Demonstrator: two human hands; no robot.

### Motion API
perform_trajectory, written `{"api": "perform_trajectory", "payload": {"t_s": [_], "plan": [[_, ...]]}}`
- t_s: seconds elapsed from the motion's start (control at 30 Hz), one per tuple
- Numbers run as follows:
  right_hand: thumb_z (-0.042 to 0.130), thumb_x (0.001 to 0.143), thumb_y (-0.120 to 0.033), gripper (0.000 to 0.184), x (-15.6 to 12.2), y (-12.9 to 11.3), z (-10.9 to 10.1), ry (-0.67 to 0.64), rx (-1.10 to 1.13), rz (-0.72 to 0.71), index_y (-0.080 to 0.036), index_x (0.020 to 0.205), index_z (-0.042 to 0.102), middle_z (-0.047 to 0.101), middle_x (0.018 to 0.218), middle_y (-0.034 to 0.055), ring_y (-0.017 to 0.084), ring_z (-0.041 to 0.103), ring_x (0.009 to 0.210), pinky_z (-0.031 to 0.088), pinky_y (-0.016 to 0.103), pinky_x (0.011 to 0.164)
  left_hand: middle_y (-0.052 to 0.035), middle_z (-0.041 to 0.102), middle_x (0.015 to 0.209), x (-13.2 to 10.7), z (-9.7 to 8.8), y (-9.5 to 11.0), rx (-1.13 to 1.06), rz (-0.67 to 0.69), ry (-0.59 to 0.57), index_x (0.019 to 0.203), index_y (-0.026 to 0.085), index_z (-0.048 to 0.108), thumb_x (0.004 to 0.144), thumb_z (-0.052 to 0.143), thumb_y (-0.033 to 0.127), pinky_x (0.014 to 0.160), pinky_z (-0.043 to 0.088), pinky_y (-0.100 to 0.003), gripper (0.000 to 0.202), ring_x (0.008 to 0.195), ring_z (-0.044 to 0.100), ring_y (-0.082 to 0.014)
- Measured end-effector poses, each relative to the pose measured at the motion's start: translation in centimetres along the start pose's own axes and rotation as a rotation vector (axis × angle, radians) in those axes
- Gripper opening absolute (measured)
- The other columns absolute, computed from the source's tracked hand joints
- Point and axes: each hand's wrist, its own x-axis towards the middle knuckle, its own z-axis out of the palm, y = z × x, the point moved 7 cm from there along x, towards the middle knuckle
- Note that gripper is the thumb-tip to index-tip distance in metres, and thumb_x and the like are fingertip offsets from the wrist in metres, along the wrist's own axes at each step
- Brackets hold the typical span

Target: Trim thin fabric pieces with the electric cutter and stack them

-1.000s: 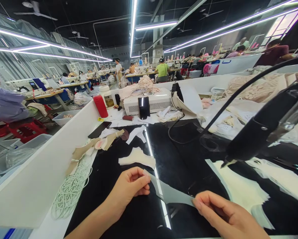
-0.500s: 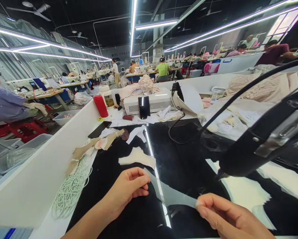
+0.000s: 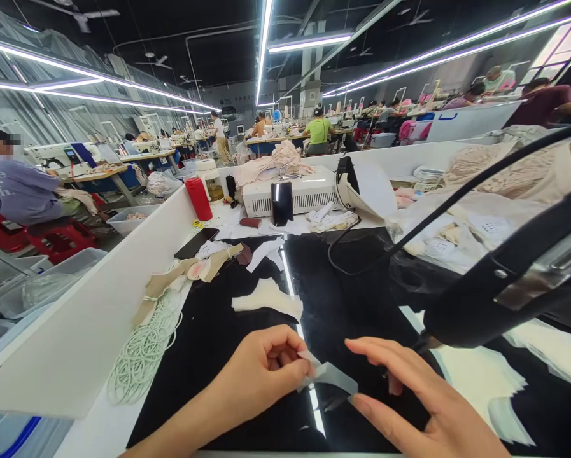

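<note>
My left hand [image 3: 261, 372] is closed in a pinch on one end of a thin translucent strip [image 3: 330, 376] just above the glossy black worktop [image 3: 356, 305]. My right hand [image 3: 409, 397] pinches the strip's other end between thumb and forefinger, its other fingers stretched out. The hands are close together and the strip looks folded between them. A cream fabric piece [image 3: 268, 297] lies on the worktop just beyond my left hand. A black tool on a cable [image 3: 505, 280] hangs over the right side, above my right hand.
A coil of white cord [image 3: 144, 346] and beige fabric strips [image 3: 190, 275] lie at left by a white partition [image 3: 75, 324]. White box machine [image 3: 304, 194], phone [image 3: 282, 203], red cylinder [image 3: 198, 198] stand at the back. White cut pieces [image 3: 476, 381] lie right. Other workers sit at distant tables.
My hands have come together, the right hand moving left and up, so the strip is now short and folded between them. The view shifted slightly.
</note>
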Motion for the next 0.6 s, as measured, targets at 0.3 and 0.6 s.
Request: {"api": "perform_trajectory", "payload": {"t_s": [0.3,0.6], "plan": [[0.064,0.088,-0.052,0.035,2.0,-3.6,3.8,-0.249,0.273,0.165,-0.023,0.068,0.065,0.051,0.064,-0.0029,0.014,0.046,0.062,0.037,0.025,0.058,-0.0026,0.069,0.095,-0.4,-0.4,1.6,0.037,0.159,0.024,0.104,0.019,0.073,0.081,0.078,0.033,0.068,0.045,-0.024,0.027,0.082,0.058,-0.0148],[0.073,0.079,-0.063,0.040,0.9,-2.9,2.4,-0.076,0.500,0.340,-0.024,0.079,0.076,0.067,0.069,-0.0002,0.015,0.057,0.058,0.050,0.026,0.062,-0.0004,0.065,0.074,0.2,0.5,-0.7,-0.348,-0.019,-0.047,0.084,0.013,0.067,0.075,0.083,0.035,0.071,0.047,-0.026,0.028,0.069,0.058,-0.0112]]}}
